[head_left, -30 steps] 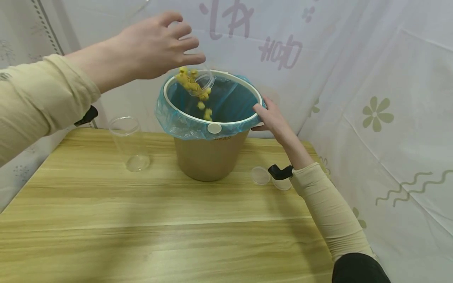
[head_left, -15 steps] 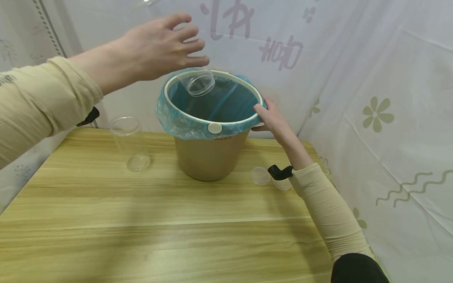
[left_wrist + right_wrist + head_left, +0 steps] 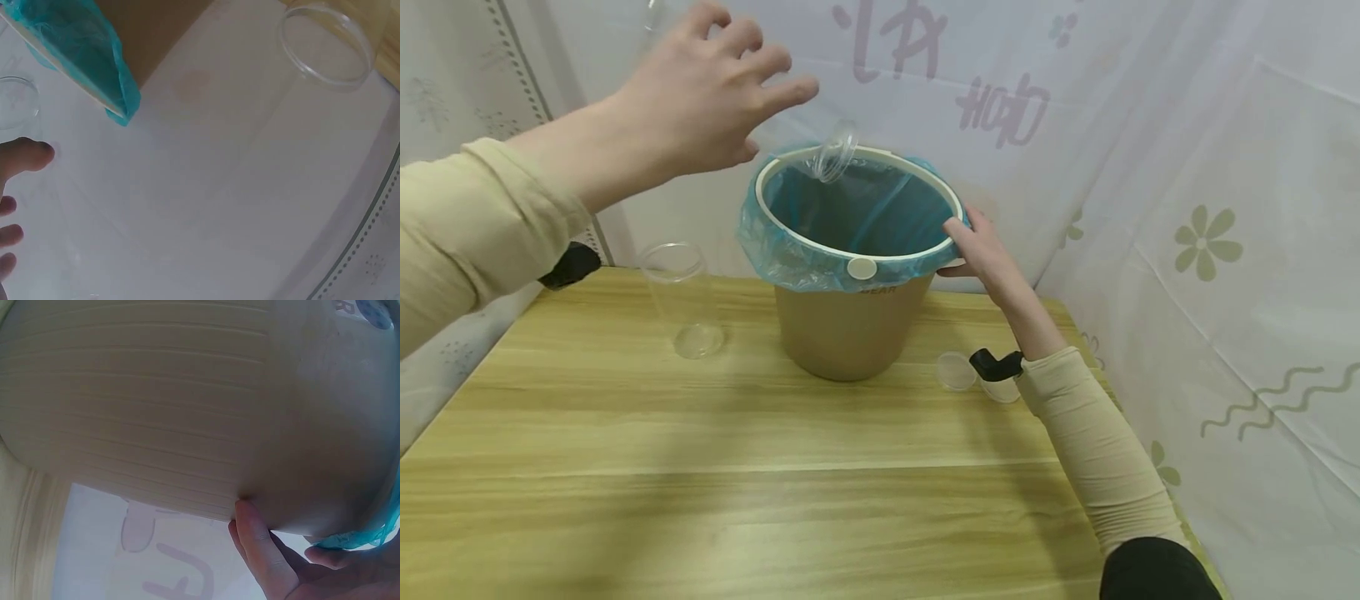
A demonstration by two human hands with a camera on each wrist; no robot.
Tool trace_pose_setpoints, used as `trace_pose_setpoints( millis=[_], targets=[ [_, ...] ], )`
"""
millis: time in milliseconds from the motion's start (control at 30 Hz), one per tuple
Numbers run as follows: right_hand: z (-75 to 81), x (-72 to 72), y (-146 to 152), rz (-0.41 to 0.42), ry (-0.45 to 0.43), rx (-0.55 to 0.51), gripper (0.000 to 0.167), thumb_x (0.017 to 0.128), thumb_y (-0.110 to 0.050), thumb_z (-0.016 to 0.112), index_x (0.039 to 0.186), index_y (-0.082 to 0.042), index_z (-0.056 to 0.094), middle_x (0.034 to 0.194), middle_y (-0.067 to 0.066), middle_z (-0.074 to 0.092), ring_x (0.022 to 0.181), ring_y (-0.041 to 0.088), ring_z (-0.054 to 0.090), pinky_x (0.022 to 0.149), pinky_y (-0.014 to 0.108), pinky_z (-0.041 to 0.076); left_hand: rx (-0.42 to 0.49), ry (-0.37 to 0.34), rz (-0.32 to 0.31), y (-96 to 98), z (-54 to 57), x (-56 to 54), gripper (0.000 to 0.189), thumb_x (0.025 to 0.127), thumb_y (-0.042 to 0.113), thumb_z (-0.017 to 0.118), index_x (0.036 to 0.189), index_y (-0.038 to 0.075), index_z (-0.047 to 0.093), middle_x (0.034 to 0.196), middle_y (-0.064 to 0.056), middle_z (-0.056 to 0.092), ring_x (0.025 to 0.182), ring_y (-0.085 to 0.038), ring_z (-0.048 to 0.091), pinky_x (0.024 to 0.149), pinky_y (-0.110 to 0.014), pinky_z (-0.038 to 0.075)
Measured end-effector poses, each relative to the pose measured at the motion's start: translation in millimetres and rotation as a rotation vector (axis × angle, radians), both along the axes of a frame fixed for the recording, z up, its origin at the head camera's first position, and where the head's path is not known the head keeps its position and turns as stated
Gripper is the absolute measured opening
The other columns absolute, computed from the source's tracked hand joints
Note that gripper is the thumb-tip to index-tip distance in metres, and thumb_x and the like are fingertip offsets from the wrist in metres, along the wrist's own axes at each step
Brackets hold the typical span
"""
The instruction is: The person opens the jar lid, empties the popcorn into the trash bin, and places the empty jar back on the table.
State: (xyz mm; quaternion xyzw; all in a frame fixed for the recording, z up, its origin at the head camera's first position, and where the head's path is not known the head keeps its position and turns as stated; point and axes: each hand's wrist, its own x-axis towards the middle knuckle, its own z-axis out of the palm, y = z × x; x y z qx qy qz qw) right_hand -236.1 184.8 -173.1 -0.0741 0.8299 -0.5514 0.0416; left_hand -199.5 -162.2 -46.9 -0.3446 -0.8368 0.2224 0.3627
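Note:
My left hand (image 3: pixel 700 104) grips a clear plastic jar (image 3: pixel 835 157), tipped with its mouth down over the bin. No contents show in the jar's visible part; its middle is hidden behind the hand. In the left wrist view, the thumb (image 3: pixel 28 155) lies along the jar just below its rim. Below stands a tan trash bin (image 3: pixel 850 333) with a cream ring (image 3: pixel 861 268) and a blue bin liner (image 3: pixel 790 254) folded over its edge. My right hand (image 3: pixel 981 248) holds the bin's right rim, thumb on top and fingers against the outer wall.
A second clear jar (image 3: pixel 685 304) stands upright, open-topped, left of the bin on the wooden table (image 3: pixel 737 500). Two clear round lids (image 3: pixel 957 370) lie right of the bin, one partly behind the wrist camera mount. White printed curtains (image 3: pixel 1120 125) enclose the back and sides.
Yellow dried flower buds were pouring from the jar into the bin; that stream is gone. My left hand has moved slightly left and up, turning the jar less steeply. The right hand stays put.

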Motion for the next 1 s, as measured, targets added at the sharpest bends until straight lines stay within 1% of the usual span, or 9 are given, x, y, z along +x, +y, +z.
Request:
trace_pose_setpoints(
  millis=[167,300,500,667,733,833,1000],
  targets=[
    [-0.5,-0.3,3.0,-0.002,0.001,0.004,0.063,0.096,-0.032,0.045,0.158,-0.022,0.036,0.152,0.016,0.043,0.118,0.038,0.064,0.091,0.054,0.061,0.149,-0.007,-0.007,-6.8,-9.2,4.1,0.075,0.076,0.012,0.084,0.142,0.010,0.049,0.128,-0.025,0.061,0.118,-0.048,0.053,0.106,-0.064,0.041],
    [-1.0,-0.6,5.3,0.004,0.008,0.008,0.062,0.097,-0.033,0.044,0.157,-0.021,0.036,0.152,0.016,0.043,0.117,0.037,0.065,0.089,0.051,0.062,0.268,-0.028,-0.001,-11.3,-18.5,9.1,0.076,0.075,0.017,0.086,0.142,0.011,0.050,0.131,-0.024,0.062,0.121,-0.049,0.054,0.102,-0.065,0.042],
    [-2.0,-2.1,7.9,0.003,0.011,0.008,0.063,0.097,-0.034,0.044,0.158,-0.021,0.036,0.154,0.016,0.041,0.118,0.038,0.064,0.088,0.050,0.062,0.427,-0.070,0.005,-13.6,-30.0,17.4,0.079,0.073,0.029,0.087,0.142,0.011,0.052,0.131,-0.023,0.063,0.118,-0.050,0.054,0.095,-0.065,0.041],
    [-0.7,-0.9,9.2,-0.009,0.000,0.008,0.063,0.097,-0.034,0.043,0.159,-0.022,0.034,0.153,0.017,0.042,0.118,0.036,0.065,0.088,0.049,0.063,0.563,-0.118,0.039,-14.3,-36.7,23.8,0.080,0.074,0.027,0.086,0.145,0.012,0.052,0.134,-0.021,0.062,0.122,-0.048,0.052,0.099,-0.064,0.038],
    [0.6,0.3,9.8,-0.017,-0.001,0.008,0.064,0.097,-0.034,0.043,0.159,-0.022,0.035,0.152,0.017,0.045,0.116,0.035,0.066,0.087,0.048,0.063,0.614,-0.132,0.051,-15.0,-39.3,25.9,0.081,0.075,0.026,0.086,0.147,0.013,0.051,0.135,-0.022,0.062,0.123,-0.047,0.052,0.098,-0.063,0.038],
    [2.2,2.4,10.6,-0.024,0.000,0.009,0.063,0.097,-0.034,0.043,0.159,-0.022,0.036,0.150,0.017,0.049,0.114,0.033,0.067,0.085,0.047,0.064,0.685,-0.166,0.070,-16.4,-43.8,28.6,0.082,0.076,0.029,0.084,0.148,0.014,0.049,0.135,-0.023,0.062,0.123,-0.048,0.052,0.096,-0.063,0.038],
    [2.5,3.7,12.5,-0.028,-0.003,0.005,0.062,0.097,-0.035,0.044,0.158,-0.022,0.037,0.148,0.016,0.051,0.111,0.031,0.068,0.083,0.044,0.064,0.825,-0.271,0.109,-18.3,-50.8,33.2,0.086,0.078,0.033,0.085,0.153,0.015,0.046,0.139,-0.023,0.060,0.129,-0.048,0.051,0.105,-0.065,0.036]
  ],
)
